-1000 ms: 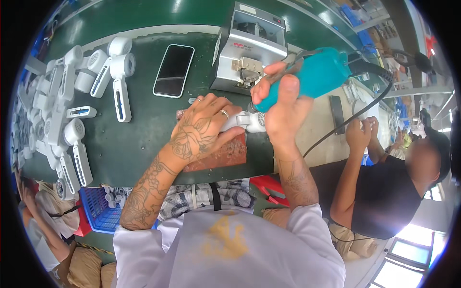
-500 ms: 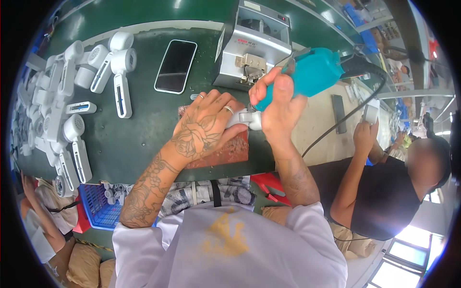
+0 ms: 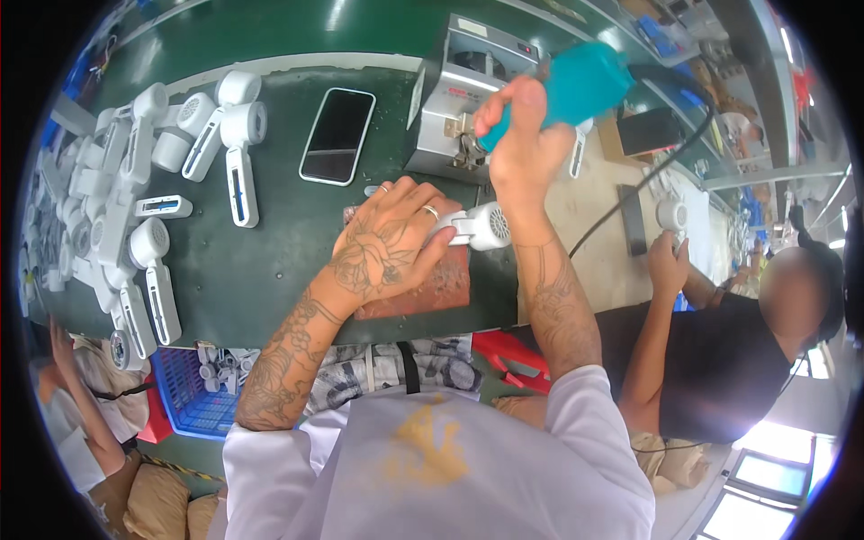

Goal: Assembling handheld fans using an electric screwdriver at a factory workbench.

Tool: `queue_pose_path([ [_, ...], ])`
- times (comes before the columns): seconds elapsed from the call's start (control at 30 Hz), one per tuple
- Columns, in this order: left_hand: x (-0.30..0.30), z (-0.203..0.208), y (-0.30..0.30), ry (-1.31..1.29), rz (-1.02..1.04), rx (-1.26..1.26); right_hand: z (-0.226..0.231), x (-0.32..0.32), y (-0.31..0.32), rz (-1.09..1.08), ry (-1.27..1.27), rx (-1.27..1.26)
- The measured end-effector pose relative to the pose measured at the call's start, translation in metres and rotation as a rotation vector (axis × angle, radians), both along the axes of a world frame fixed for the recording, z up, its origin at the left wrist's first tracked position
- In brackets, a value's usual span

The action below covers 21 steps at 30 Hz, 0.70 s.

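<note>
My left hand (image 3: 389,241) is closed over the handle of a white handheld fan (image 3: 489,226), pressing it onto a reddish-brown pad (image 3: 409,299). The round fan head sticks out to the right of my fingers; most of the handle lies hidden beneath them. Raised above it, my right hand (image 3: 529,148) grips a teal electric screwdriver (image 3: 580,85) with a black cable. The driver's tip is at the front bracket of a silver screw feeder (image 3: 438,121); whether a screw is on it I cannot tell.
Several more white handheld fans (image 3: 241,171) are heaped on the left of the green table. A phone (image 3: 337,135) lies behind my left hand. Below the table edge stands a blue basket (image 3: 187,396). A co-worker (image 3: 711,360) sits at the right, holding a similar fan.
My right hand has lifted the screwdriver off the fan and up to the screw feeder. My left hand still holds the fan, whose head now shows its grille.
</note>
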<state>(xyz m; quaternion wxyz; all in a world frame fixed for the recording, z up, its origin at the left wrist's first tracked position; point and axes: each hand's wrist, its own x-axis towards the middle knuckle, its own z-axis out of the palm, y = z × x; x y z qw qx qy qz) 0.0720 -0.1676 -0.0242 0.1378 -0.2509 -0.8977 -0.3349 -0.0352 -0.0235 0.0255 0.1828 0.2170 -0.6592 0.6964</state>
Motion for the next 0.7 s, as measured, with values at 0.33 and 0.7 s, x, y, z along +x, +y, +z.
queue_pose_path([
  [0.33, 0.002, -0.006, 0.000, 0.035, 0.012, -0.019, 0.010, 0.078, 0.032, 0.094, -0.208, -0.054],
  [0.7, 0.001, 0.004, 0.001, -0.050, -0.011, -0.016, -0.014, 0.081, 0.032, 0.104, -0.210, -0.057],
])
